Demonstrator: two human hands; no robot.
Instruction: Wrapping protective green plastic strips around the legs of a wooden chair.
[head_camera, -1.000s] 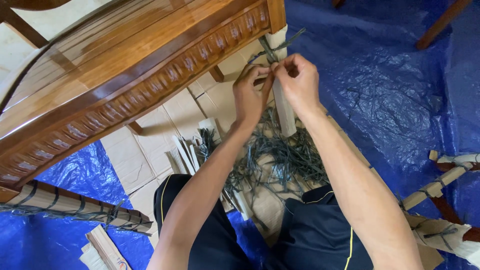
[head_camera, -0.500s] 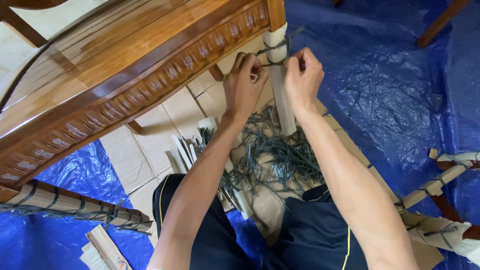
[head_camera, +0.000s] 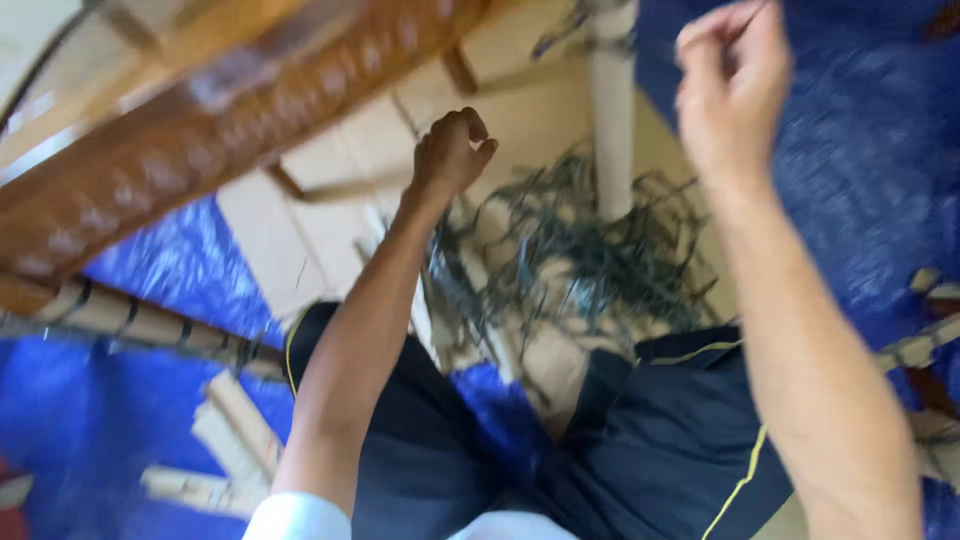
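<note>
Now both fists apart: left hand (head_camera: 452, 150), right hand (head_camera: 732, 80), wrapped leg (head_camera: 612, 110) between (blurred).

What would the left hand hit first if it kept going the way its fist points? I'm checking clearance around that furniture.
The left hand, a closed fist, points up and away. First in line looks like the carved wooden rail just above it, though blur leaves depth unclear.

Everything looks smeared and blurry because my head moves fast. The light is soft daylight, bright and even, with no strong shadows. The wooden table (head_camera: 200, 150) is the fuzziest; its carved edge is streaky. My left hand (head_camera: 452, 152) and right hand (head_camera: 730, 85) look soft. The blue tarp (head_camera: 860, 170) shines a little.
</note>
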